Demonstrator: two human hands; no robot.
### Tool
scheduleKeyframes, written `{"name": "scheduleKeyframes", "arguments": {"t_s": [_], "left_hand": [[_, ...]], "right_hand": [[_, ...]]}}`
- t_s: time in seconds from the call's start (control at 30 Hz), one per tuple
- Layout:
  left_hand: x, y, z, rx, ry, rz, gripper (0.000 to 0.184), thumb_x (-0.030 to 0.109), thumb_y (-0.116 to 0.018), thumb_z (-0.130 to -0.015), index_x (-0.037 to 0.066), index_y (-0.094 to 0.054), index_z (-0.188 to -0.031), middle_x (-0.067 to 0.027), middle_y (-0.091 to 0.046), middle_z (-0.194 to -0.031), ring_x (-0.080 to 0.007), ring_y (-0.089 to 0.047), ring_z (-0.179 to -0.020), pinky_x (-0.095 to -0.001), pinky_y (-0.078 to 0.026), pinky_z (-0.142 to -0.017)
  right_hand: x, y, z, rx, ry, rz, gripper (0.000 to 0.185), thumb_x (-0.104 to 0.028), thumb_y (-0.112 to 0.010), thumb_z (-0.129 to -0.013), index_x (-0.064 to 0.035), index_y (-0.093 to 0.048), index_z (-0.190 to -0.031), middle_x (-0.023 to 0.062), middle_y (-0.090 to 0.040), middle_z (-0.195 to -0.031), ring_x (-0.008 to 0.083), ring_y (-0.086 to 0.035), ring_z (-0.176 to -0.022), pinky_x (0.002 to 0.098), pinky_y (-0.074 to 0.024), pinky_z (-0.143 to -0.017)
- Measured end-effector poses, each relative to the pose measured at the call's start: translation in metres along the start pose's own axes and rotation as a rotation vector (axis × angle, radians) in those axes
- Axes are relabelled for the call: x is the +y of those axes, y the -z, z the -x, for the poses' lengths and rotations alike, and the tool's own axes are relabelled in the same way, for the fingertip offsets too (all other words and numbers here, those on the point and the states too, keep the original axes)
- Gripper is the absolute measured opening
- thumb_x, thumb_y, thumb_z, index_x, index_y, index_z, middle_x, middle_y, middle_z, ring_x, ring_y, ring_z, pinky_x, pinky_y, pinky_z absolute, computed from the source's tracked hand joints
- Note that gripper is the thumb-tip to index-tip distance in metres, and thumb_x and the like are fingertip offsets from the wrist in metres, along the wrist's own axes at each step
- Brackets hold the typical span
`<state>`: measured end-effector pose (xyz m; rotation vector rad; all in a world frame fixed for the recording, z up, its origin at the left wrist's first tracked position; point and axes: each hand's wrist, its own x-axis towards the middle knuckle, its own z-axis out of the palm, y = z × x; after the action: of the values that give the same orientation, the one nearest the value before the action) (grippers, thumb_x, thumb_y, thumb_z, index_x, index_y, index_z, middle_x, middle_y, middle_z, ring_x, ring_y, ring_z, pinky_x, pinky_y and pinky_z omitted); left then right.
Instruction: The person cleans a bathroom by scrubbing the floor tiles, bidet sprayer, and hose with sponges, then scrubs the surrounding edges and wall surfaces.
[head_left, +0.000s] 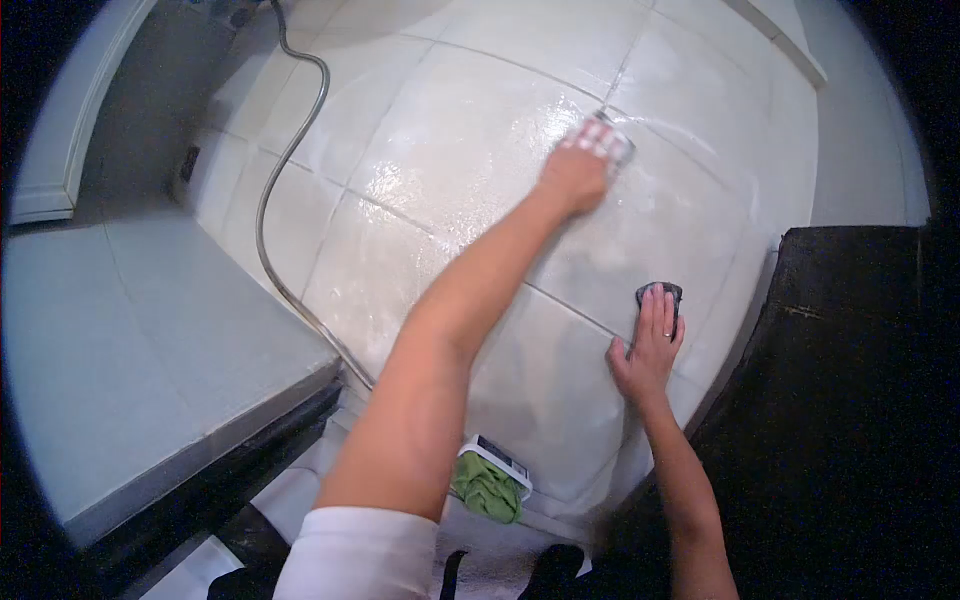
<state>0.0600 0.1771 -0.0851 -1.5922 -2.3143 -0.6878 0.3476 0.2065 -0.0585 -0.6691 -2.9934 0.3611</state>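
Note:
My left hand (585, 170) is stretched far out over the wet white tiles (440, 110), palm down and smeared by motion. Under its fingers shows the edge of a grey pad (625, 150), largely covered by the hand. Nearer and to the right, my right hand (648, 350) presses on a dark grey scrubbing pad (674, 292), with a ring on one finger and the thumb out to the left. The tiles have dark joints, a shiny wet film and a curved whitish streak near the left hand.
A metal shower hose (264, 215) winds down the left side. Below lies a green cloth (487, 490) in or against a white container (512, 464). A grey ledge (190, 340) borders the left, and a black-covered block (850, 330) stands at right.

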Motion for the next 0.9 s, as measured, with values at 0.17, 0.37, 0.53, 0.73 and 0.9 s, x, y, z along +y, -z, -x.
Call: {"name": "scheduleKeyframes", "arguments": {"t_s": [0.17,0.37,0.53,0.73,0.9], "left_hand": [[-0.154,0.09,0.067,-0.524,0.636,-0.306,0.033,0.02,-0.041,-0.085,0.002,-0.059,-0.106,-0.0209,-0.062,-0.103,-0.0326,-0.061,-0.094,-0.0459,-0.041,-0.092],[-0.237,0.107,0.153,-0.102,1.057,-0.572,0.054,0.037,-0.036,-0.09,0.006,-0.04,-0.134,-0.017,-0.033,-0.142,-0.0368,-0.024,-0.134,-0.0471,-0.015,-0.11],[-0.186,0.039,0.04,-0.504,0.974,-0.197,0.069,0.042,-0.033,-0.09,-0.002,-0.02,-0.142,-0.0182,-0.011,-0.151,-0.0366,-0.006,-0.14,-0.0518,-0.004,-0.111],[0.02,0.044,0.073,-0.021,0.623,-0.073,0.049,0.02,-0.045,-0.087,-0.003,-0.041,-0.13,-0.0239,-0.035,-0.139,-0.04,-0.027,-0.132,-0.0528,-0.023,-0.107],[0.016,0.128,0.267,-0.061,1.121,-0.346,0.054,0.021,-0.047,-0.088,-0.007,-0.035,-0.133,-0.0293,-0.03,-0.139,-0.0431,-0.023,-0.133,-0.0484,-0.019,-0.109]], "right_hand": [[-0.001,0.003,-0.001,0.021,0.02,-0.015,0.082,-0.029,-0.058,-0.067,-0.0033,-0.029,-0.139,0.014,-0.029,-0.146,0.0291,-0.023,-0.137,0.0521,-0.0137,-0.108],[-0.001,0.002,-0.004,0.003,0.003,-0.009,0.081,-0.029,-0.057,-0.066,-0.0021,-0.03,-0.138,0.0148,-0.028,-0.146,0.0297,-0.021,-0.137,0.0525,-0.0129,-0.108],[-0.001,0.006,-0.004,-0.042,0.024,-0.009,0.082,-0.028,-0.057,-0.066,-0.0014,-0.028,-0.138,0.0158,-0.027,-0.146,0.0303,-0.02,-0.138,0.0519,-0.0113,-0.108],[0.0,-0.001,-0.003,0.005,0.047,0.031,0.08,-0.022,-0.053,-0.067,-0.0008,-0.027,-0.139,0.0166,-0.025,-0.148,0.0314,-0.018,-0.139,0.0506,-0.0102,-0.109],[-0.006,0.002,-0.004,-0.003,0.075,0.034,0.079,-0.021,-0.052,-0.068,-0.0004,-0.026,-0.139,0.0166,-0.023,-0.148,0.0324,-0.019,-0.138,0.0509,-0.0112,-0.109]]}}
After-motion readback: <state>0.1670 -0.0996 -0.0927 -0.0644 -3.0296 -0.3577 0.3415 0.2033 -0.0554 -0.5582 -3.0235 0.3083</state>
